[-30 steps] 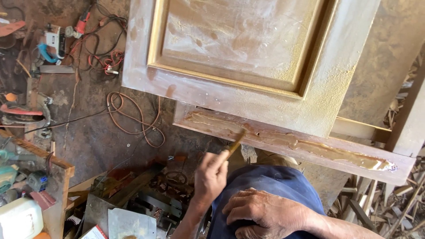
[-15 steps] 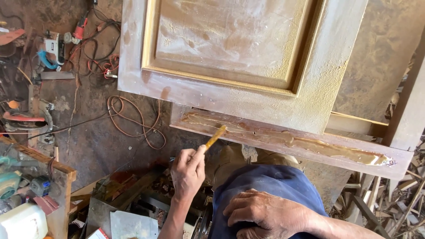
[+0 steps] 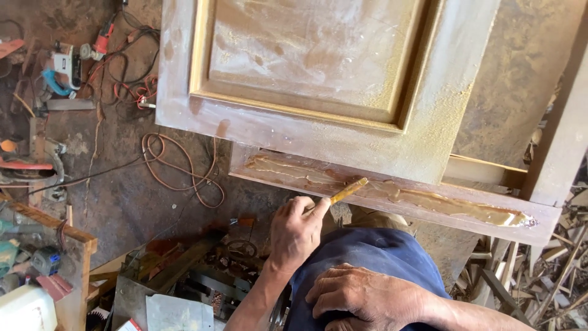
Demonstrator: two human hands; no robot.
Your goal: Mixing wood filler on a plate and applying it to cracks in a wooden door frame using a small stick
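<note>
Left hand (image 3: 295, 232) clamped on stick (image 3: 346, 192), tip in glue (image 3: 392, 193) along rail (image 3: 343, 178). Right hand (image 3: 367, 297) flat, fingers apart, on thigh (image 3: 373, 251).

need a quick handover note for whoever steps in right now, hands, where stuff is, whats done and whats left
Left hand: grips a yellow-handled stick, its tip on the wooden rail.
Right hand: empty, resting flat on the blue-trousered thigh.
The rail lies below the dusty panelled door, partly tucked under its lower edge.
Done: a glossy glue bead runs along most of the rail's face.
Left: the glue looks thick and uneven, so it probably needs more spreading.
</note>
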